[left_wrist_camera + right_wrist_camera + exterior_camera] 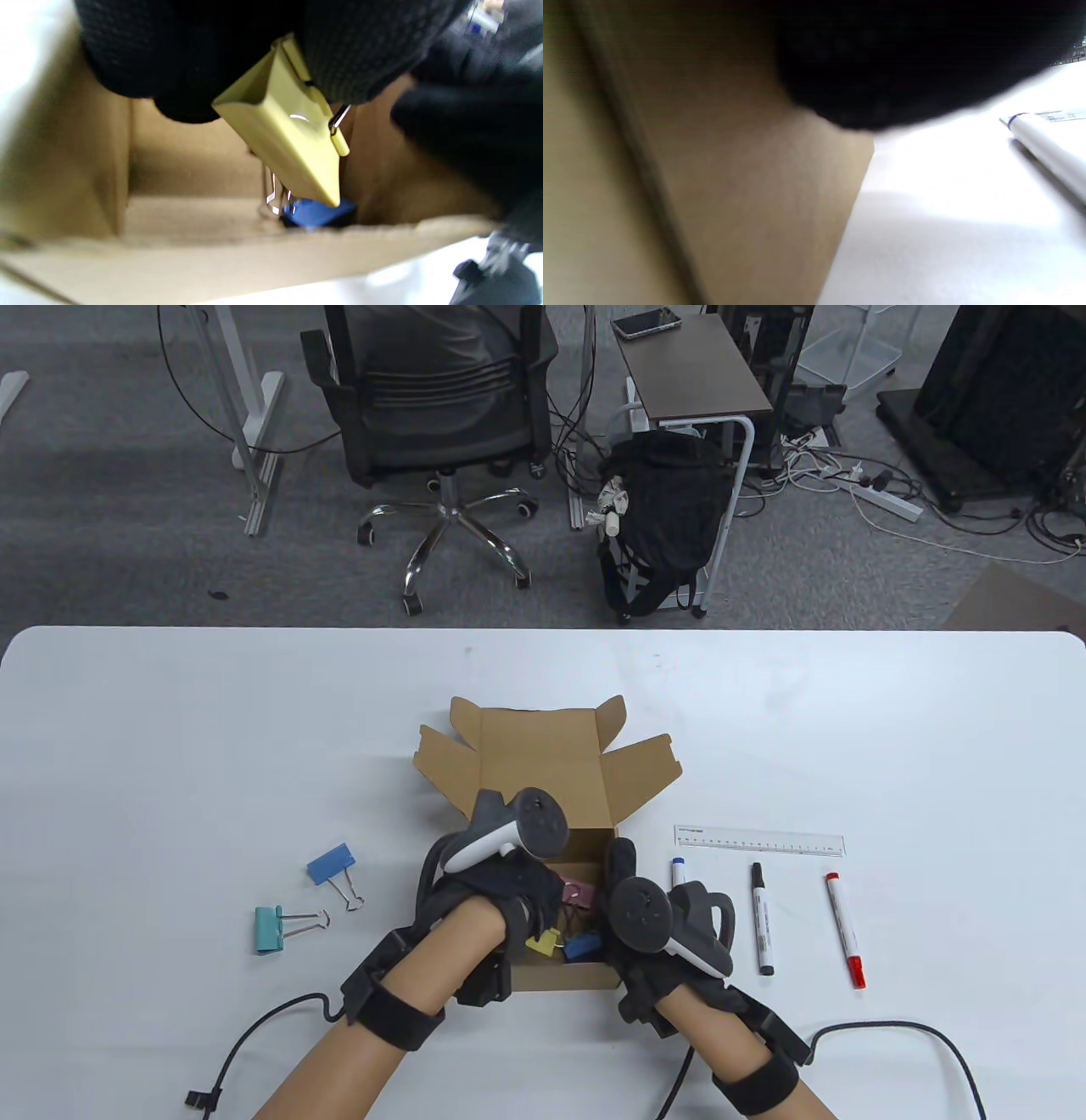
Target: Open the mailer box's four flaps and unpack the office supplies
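The brown mailer box [543, 780] stands open at the table's middle, flaps spread out. My left hand [543, 920] reaches into the box and pinches a yellow binder clip [545, 942], seen close in the left wrist view [288, 131] lifted off the bottom. A blue clip [316, 212] and a pink clip [579, 892] lie inside the box. My right hand [621, 869] holds the box's right wall, and its glove [903, 63] presses against the cardboard [712, 190].
A blue binder clip [331, 865] and a teal one [270, 931] lie left of the box. To the right lie a ruler [759, 841], a blue-capped marker [679, 872], a black marker [761, 918] and a red marker [846, 918]. Glove cables trail to the front edge.
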Tool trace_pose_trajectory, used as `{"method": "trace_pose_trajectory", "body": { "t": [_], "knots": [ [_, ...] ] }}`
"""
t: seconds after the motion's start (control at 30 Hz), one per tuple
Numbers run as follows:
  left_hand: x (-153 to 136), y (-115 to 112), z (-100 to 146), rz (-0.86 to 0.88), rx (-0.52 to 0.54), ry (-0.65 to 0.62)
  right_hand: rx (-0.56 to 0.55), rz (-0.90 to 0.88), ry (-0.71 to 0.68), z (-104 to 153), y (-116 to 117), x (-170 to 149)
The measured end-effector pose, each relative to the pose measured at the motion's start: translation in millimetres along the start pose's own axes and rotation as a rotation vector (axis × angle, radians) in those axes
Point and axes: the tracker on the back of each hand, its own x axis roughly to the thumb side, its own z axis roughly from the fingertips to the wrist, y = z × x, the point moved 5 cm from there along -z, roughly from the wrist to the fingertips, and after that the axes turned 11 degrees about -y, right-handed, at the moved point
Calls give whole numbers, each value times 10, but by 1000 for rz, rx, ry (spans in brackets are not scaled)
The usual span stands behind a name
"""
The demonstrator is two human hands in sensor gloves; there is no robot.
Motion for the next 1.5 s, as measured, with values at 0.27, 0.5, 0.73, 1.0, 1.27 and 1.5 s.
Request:
{"method": "trace_pose_trajectory", "body": {
  "t": [0.27,0.5,0.73,1.0,1.27,1.5],
  "knots": [
    [-427,330,582,52,161,54,0,5,1,2,-3,-1],
    [-1250,130,780,103,114,242,2,5,3,3,-1,-4],
    [-1737,-255,538,154,20,344,0,1,6,5,2,-6],
    [-1860,-296,456,64,32,468,0,-11,3,2,8,-5],
    [-1200,226,675,-71,247,321,0,-15,0,-3,10,-3],
    [-144,293,618,-168,278,60,0,-21,2,-1,11,-7]
  ]
}}
